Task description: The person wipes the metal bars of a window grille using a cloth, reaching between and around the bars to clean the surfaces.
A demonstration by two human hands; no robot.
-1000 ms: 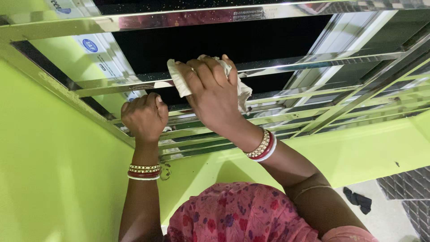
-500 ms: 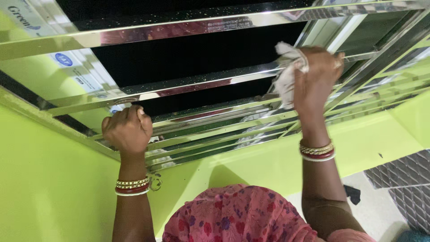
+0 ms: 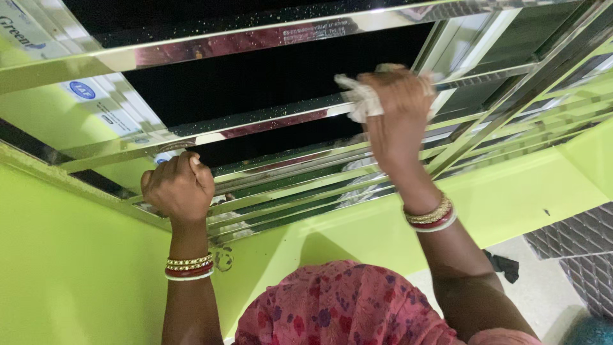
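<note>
While the right hand [image 3: 394, 115] closes its fingers tightly around a crumpled white cloth [image 3: 359, 101], the cloth presses against one of the shiny steel bars [image 3: 255, 121] of a window grille [image 3: 485, 108], near the point where that horizontal bar meets a slanting upright. A bit of the cloth sticks out past the thumb side of the fist, and the rest is bunched inside the palm. The left hand [image 3: 179, 187] is curled into a fist around a lower bar [image 3: 281, 188] of the same grille, gripping it and holding nothing else. Both wrists carry red, white and gold bangles [image 3: 433, 216].

The grille is made of polished metal strips that run across the frame in several rows, close together toward the bottom and wider apart higher up. They mirror the green of the wall and the pink of the person's clothing. Behind the bars the opening is black, with small bright specks scattered on it. At the upper left, pale stickers [image 3: 96, 105] with blue round marks lie on the window frame.

Around the window the wall [image 3: 70, 268] is painted a bright lime green, and a ledge of the same colour runs beneath the grille toward the right. At the lower right a pale floor [image 3: 543, 287] shows, with a dark scrap of fabric [image 3: 501, 265] lying on it and a dark mesh-like surface [image 3: 575, 239] beside it. The pink flowered garment [image 3: 338, 306] fills the bottom centre.
</note>
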